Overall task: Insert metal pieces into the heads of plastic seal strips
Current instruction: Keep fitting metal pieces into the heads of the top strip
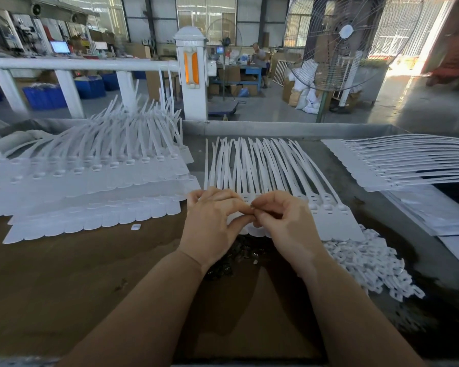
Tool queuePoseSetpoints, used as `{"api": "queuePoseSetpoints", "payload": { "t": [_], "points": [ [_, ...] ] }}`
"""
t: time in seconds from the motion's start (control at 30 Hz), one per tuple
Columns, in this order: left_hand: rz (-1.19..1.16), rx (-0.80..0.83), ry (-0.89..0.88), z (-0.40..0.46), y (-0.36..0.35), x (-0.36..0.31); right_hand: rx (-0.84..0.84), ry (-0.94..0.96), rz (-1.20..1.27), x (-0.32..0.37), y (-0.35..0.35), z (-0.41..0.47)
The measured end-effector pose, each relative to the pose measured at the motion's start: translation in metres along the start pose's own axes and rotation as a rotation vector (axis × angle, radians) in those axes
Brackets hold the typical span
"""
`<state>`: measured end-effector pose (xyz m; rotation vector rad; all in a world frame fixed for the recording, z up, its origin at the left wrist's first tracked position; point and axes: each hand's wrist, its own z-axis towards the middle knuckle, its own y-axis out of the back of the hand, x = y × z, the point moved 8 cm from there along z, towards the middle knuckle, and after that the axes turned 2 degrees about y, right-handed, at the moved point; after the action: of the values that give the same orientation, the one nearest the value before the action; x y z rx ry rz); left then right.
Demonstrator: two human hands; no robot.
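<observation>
Both hands, left hand (212, 221) and right hand (284, 221), meet fingertip to fingertip, pinching a small metal piece (252, 207) above a row of seal strips (263, 165).

Standing fan (339, 43), white railing (77, 64), blue bins (45, 96)

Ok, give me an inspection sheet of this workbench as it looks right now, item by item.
Surface: brown table, metal tray on the far right side.
Job's things: row of seal strips under the hands; dark metal pieces heaped near the wrists.
Clutter: stacked strips left, more strips right, white caps pile, one loose cap.
Hands: left hand and right hand pinch together at a strip head; what they pinch is too small to tell.
Cables: nothing seen.
Surroundings: standing fan, white railing, seated person.
</observation>
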<state>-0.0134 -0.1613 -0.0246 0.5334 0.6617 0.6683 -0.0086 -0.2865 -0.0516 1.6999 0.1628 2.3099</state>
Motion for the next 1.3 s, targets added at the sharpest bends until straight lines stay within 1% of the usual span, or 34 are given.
{"api": "queuePoseSetpoints", "payload": {
  "t": [0.07, 0.17, 0.23, 0.33, 0.4, 0.47, 0.6, 0.67, 0.73, 0.87, 1.0, 1.17, 1.3],
  "points": [
    [-0.009, 0.018, 0.020, 0.000, -0.003, 0.004, -0.006, 0.012, -0.005, 0.001, 0.000, 0.001],
    [-0.082, 0.059, 0.133, 0.000, -0.008, 0.014, -0.037, 0.024, -0.016, 0.003, 0.002, 0.001],
    [-0.155, 0.084, 0.226, 0.000, -0.012, 0.023, -0.150, 0.020, -0.088, 0.001, 0.011, 0.001],
    [-0.262, 0.128, 0.358, 0.000, -0.014, 0.032, -0.407, -0.027, -0.381, -0.002, 0.036, -0.004],
    [-0.335, 0.147, 0.423, -0.001, -0.016, 0.037, -0.490, -0.069, -0.505, -0.002, 0.045, -0.008],
    [-0.393, 0.139, 0.464, -0.002, -0.016, 0.041, -0.469, -0.120, -0.575, -0.005, 0.045, -0.008],
    [-0.477, 0.072, 0.513, -0.003, -0.011, 0.047, -0.363, -0.158, -0.690, -0.009, 0.039, -0.006],
    [-0.557, 0.057, 0.559, -0.003, -0.011, 0.050, -0.339, -0.159, -0.693, -0.010, 0.039, -0.005],
    [-0.565, 0.071, 0.581, -0.002, -0.012, 0.053, -0.317, -0.154, -0.693, -0.009, 0.037, -0.005],
    [-0.476, 0.146, 0.569, 0.005, -0.015, 0.054, -0.322, -0.153, -0.645, -0.006, 0.036, -0.005],
    [-0.392, 0.198, 0.579, 0.015, -0.015, 0.055, -0.382, -0.168, -0.500, -0.005, 0.040, -0.007],
    [-0.223, 0.269, 0.549, 0.032, -0.013, 0.049, -0.402, -0.200, -0.366, -0.008, 0.042, -0.007],
    [-0.246, 0.339, 0.510, 0.045, -0.019, 0.038, -0.417, -0.200, -0.328, -0.009, 0.043, -0.006]
  ]
}}
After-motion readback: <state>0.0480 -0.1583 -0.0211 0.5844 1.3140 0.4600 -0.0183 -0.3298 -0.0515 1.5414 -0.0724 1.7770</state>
